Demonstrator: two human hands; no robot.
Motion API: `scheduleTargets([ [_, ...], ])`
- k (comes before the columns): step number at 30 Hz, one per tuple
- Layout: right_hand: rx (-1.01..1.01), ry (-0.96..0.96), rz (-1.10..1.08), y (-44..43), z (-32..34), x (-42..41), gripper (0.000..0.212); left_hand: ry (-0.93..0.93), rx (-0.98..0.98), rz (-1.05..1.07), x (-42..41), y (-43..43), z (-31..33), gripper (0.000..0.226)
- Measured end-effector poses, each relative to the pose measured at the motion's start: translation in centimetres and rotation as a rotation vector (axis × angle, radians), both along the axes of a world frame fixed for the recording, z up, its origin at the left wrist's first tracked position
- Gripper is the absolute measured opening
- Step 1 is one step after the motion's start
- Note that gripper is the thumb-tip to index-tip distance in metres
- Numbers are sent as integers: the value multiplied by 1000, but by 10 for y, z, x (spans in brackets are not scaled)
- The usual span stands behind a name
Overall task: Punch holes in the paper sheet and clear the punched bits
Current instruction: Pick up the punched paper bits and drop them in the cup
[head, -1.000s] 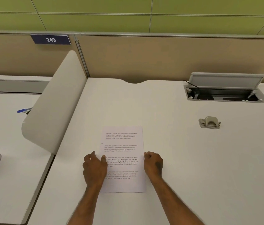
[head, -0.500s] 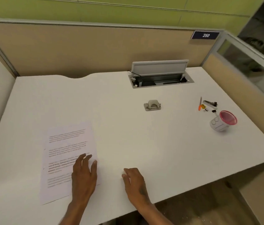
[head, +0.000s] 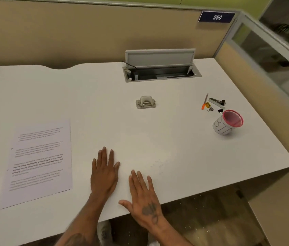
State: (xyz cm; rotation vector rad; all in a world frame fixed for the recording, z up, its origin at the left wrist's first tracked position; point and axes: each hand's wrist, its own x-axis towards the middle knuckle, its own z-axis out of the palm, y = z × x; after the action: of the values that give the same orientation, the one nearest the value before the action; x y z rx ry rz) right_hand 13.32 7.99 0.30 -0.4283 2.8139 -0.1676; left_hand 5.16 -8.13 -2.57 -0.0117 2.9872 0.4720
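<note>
Both hands, left (head: 104,173) and right (head: 144,196), are laid flat, empty; punched bits (head: 157,164) scattered just right-forward, nearest the right hand.

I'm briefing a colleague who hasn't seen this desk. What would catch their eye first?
Two bare hands lie flat, fingers spread, at the near edge of the white desk: left hand, right hand. A printed paper sheet lies to their left, untouched. Farther back sit a grey hole punch and, at right, a tipped pink-rimmed cup.
</note>
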Motion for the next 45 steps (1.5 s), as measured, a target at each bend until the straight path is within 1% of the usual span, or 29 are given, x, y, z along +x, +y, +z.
scheduleTargets([
  [5, -2, -5, 194, 19, -16, -24, 89, -18, -39, 23, -5, 17, -8, 64],
  [8, -30, 29, 254, 43, -27, -31, 91, -14, -57, 53, -5, 31, -9, 58],
  [11, 5, 67, 191, 80, -32, -54, 94, -3, -57, 93, -5, 36, -10, 57],
  [14, 72, 60, 100, 115, -29, -88, 96, 3, -36, 109, -6, 35, -11, 56],
  [16, 100, 51, 89, 129, -26, -105, 96, 8, -36, 113, -5, 35, -12, 56],
  [18, 78, 46, 118, 134, -21, -109, 96, 12, -32, 115, -6, 35, -12, 57],
  [20, 0, 52, 202, 134, -17, -95, 96, 14, -29, 119, -6, 35, -13, 57],
  [23, -126, 38, 484, 135, -23, -47, 100, 14, -19, 119, -6, 35, -13, 58],
  [25, -124, 8, 647, 138, -32, -20, 100, 11, -15, 118, -6, 35, -14, 58],
  [28, -62, -25, 709, 147, -38, -17, 96, 10, -11, 120, -6, 35, -14, 59],
  [31, -52, -21, 648, 160, -34, -52, 94, 3, -4, 127, -6, 35, -14, 59],
  [34, 28, 15, 565, 178, -27, -100, 94, 4, -9, 129, -6, 35, -14, 58],
  [36, 66, 5, 543, 184, -22, -128, 95, 5, -12, 130, -6, 35, -14, 58],
  [38, 72, 17, 544, 185, -17, -142, 94, 1, -14, 132, -6, 35, -14, 58],
  [40, 29, 67, 495, 185, -14, -136, 92, -3, -10, 135, -6, 35, -14, 58],
  [42, -54, 131, 301, 186, -17, -112, 90, -5, -9, 138, -6, 35, -14, 59],
  [44, -82, 142, -25, 183, -20, -78, 93, -8, -12, 140, -6, 35, -14, 59],
  [45, -53, 118, -191, 180, -22, -62, 95, -8, -15, 141, -7, 35, -13, 59],
])
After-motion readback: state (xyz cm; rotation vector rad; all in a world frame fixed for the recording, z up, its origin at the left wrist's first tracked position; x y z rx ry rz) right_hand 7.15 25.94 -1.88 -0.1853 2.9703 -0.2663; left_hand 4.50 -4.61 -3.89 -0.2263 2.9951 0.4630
